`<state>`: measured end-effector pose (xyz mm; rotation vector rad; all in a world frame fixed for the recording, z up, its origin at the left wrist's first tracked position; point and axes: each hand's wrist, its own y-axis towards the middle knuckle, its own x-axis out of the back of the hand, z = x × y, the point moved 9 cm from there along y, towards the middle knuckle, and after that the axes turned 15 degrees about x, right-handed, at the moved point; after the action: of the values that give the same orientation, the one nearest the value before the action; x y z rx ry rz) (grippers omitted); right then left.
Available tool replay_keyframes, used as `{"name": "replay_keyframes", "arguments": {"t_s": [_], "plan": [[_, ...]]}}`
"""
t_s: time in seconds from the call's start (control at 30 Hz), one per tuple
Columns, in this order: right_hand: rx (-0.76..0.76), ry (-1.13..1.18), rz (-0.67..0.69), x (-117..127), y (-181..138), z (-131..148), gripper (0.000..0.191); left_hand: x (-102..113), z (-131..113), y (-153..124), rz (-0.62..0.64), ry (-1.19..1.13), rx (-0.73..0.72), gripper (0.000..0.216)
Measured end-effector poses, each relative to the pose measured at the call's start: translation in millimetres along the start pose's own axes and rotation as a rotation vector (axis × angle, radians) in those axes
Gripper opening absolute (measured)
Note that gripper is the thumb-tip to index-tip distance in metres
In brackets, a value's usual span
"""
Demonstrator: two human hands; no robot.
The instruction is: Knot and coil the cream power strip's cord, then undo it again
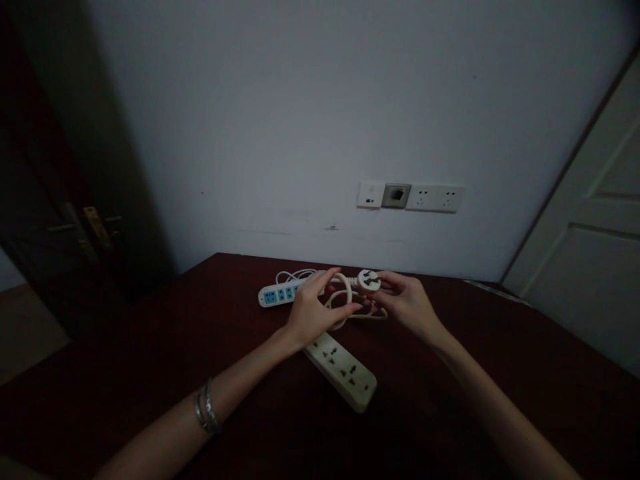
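My left hand (pixel 314 310) grips a loop of the cream cord (pixel 345 301) above the table. My right hand (pixel 407 301) pinches the white three-pin plug (pixel 369 281) at the end of that cord, prongs facing me. The cord belongs to a cream power strip (pixel 345 372) lying on the dark red table (pixel 150 373) just below my hands. A second power strip with blue sockets (pixel 278 293) lies behind my left hand, with its white cord coiled at the back.
A row of wall sockets (pixel 411 197) sits on the white wall above the table's far edge. A dark door with a brass handle (pixel 93 230) stands at the left, and a white door (pixel 595 233) at the right.
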<state>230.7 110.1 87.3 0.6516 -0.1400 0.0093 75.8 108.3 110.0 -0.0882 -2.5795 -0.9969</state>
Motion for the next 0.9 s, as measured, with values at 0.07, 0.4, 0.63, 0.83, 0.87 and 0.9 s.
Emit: {"name": "replay_keyframes", "arguments": {"t_s": [0.07, 0.4, 0.63, 0.83, 0.87, 0.9], "plan": [[-0.039, 0.060, 0.014, -6, -2, -7, 0.027, 0, -7, -2, -0.014, 0.098, -0.081, 0.058], [0.074, -0.024, 0.041, -13, 0, -3, 0.019, -5, -17, -9, -0.007, 0.211, -0.214, 0.058], [0.248, -0.311, 0.111, -20, -4, 9, 0.027, -6, -14, -11, -0.016, 0.219, -0.192, 0.059], [0.257, -0.315, 0.120, -22, -5, 5, 0.028, -8, -18, -17, -0.048, 0.223, -0.317, 0.062], [0.233, -0.275, 0.118, -23, -5, 4, 0.029, -9, -18, -19, -0.038, 0.223, -0.342, 0.063], [0.200, -0.227, 0.115, -25, -6, 2, 0.029, -10, -19, -20, -0.027, 0.219, -0.361, 0.063]]}}
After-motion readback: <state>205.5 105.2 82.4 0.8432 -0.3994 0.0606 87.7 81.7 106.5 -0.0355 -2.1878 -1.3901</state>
